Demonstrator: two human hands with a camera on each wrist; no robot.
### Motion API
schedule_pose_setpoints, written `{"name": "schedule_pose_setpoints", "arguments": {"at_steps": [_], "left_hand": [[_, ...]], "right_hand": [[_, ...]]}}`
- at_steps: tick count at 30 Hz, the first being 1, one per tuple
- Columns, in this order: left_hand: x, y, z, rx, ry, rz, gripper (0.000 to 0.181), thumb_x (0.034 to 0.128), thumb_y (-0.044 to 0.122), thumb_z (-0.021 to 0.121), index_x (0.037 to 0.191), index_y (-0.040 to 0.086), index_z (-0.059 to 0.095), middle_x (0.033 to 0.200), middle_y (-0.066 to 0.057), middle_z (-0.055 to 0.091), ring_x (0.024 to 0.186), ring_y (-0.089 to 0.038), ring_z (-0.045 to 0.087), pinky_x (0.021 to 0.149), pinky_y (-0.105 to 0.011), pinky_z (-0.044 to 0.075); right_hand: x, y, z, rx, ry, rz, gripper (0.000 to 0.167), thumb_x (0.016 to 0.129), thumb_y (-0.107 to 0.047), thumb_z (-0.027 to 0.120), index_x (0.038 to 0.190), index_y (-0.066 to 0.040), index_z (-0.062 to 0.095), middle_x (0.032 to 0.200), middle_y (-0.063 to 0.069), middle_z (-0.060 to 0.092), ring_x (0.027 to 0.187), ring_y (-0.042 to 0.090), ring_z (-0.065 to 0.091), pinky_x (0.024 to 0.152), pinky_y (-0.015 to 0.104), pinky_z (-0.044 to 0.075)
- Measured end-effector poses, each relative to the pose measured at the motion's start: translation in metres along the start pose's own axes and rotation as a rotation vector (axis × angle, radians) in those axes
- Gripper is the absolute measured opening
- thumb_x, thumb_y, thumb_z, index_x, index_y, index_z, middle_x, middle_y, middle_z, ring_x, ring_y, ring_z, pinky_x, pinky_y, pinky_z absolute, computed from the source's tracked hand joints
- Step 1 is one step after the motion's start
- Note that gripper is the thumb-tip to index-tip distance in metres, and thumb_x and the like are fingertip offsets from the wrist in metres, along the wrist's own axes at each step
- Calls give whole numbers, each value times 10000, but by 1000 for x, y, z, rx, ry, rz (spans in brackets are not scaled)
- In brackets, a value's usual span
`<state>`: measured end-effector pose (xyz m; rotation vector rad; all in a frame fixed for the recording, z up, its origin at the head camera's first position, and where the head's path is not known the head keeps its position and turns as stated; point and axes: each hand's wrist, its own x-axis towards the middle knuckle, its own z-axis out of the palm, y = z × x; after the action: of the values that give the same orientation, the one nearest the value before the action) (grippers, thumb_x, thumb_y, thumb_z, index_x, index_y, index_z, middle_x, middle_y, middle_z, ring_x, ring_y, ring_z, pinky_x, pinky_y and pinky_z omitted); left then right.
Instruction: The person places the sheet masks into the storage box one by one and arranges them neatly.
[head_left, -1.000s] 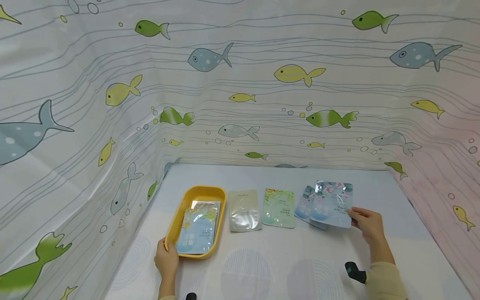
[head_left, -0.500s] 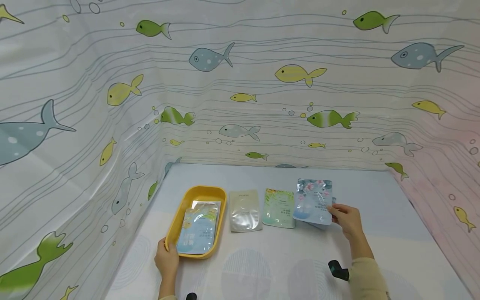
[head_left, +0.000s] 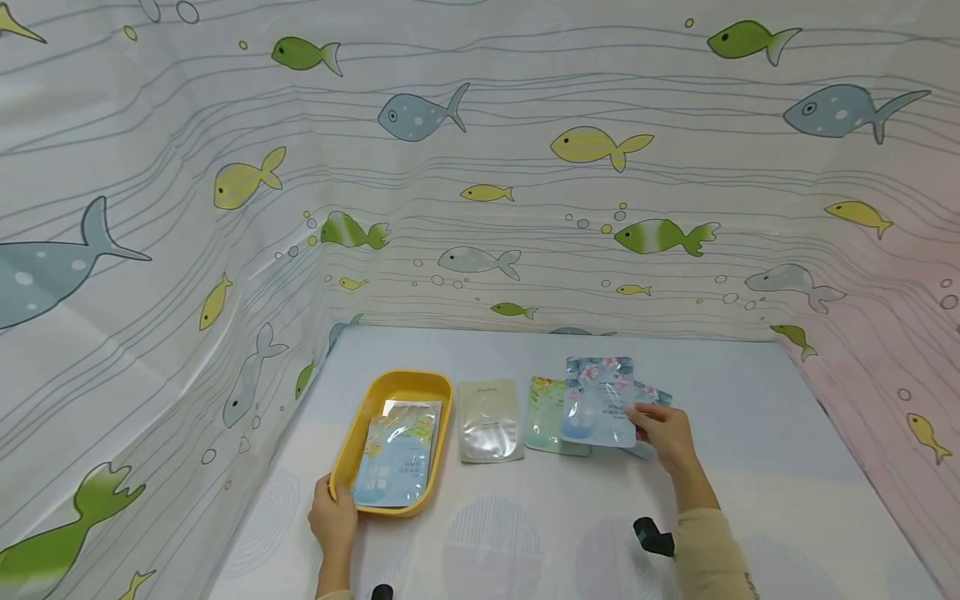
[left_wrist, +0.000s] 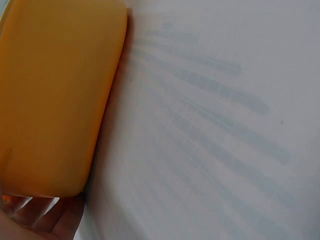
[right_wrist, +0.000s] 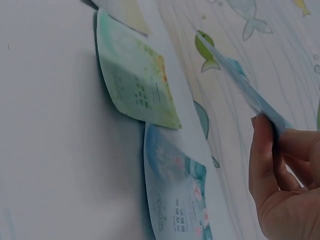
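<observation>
My right hand point(head_left: 666, 433) pinches a blue floral face mask packet point(head_left: 597, 400) by its right edge. In the right wrist view this packet point(right_wrist: 247, 87) appears nearly edge-on, raised off the table. It overlaps a green packet point(head_left: 542, 417) in the head view. Another blue floral packet point(head_left: 654, 394) lies on the table, partly hidden behind the right hand. At the near left corner of a yellow tray point(head_left: 408, 377), my left hand point(head_left: 333, 518) grips the rim. Several packets, a light blue packet point(head_left: 393, 462) on top, lie in the tray.
A beige-silver packet point(head_left: 489, 421) lies flat between the tray and the green packet. The pale table point(head_left: 787, 417) is enclosed by fish-print sheeting point(head_left: 420, 217) at the back and sides. Black wrist devices point(head_left: 654, 537) show near the sleeves.
My right hand has moved left with the blue floral packet, from over the second blue packet to over the green one. The left hand and tray have stayed put.
</observation>
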<state>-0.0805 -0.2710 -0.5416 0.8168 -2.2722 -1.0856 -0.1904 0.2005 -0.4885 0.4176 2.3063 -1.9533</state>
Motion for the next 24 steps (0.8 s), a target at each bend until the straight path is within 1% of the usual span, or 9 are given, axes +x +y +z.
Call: {"name": "schedule_pose_setpoints", "arguments": {"at_steps": [7,12,18,24], "left_hand": [[0,1,-1,1,3,-4,318,926,57,380,1152,-130,504,1092,-365,568,953,-543,532,799,-600,386],[1,0,-1,4,-6,-9,325,933,63,376,1160,-134,497,1103,-366,561,962,-543,526,813,-600,382],[2,0,-1,6,-7,-9,326,935,66,375,1161,-137,495,1102,-368,559,964,-541,526,819,-599,382],[1,-1,0,5,-14,-18,326,933,63,372,1163,-133,495,1106,-367,559,966,-540,526,819,-597,385]], "right_hand": [[1,-4,21,-32,-35,-28,392,892,-90,615,1195,148,545,919,109,654,665,66,582,610,183,502],[0,-7,39,-51,-70,-40,376,890,-104,626,1180,128,571,983,147,660,691,82,597,639,206,513],[-2,-12,57,-30,-120,-68,339,870,-70,640,1134,138,594,882,89,664,659,90,583,619,223,512],[-2,-14,75,-18,-150,-88,321,861,-55,641,1117,134,603,885,104,666,654,94,593,624,240,519]]}}
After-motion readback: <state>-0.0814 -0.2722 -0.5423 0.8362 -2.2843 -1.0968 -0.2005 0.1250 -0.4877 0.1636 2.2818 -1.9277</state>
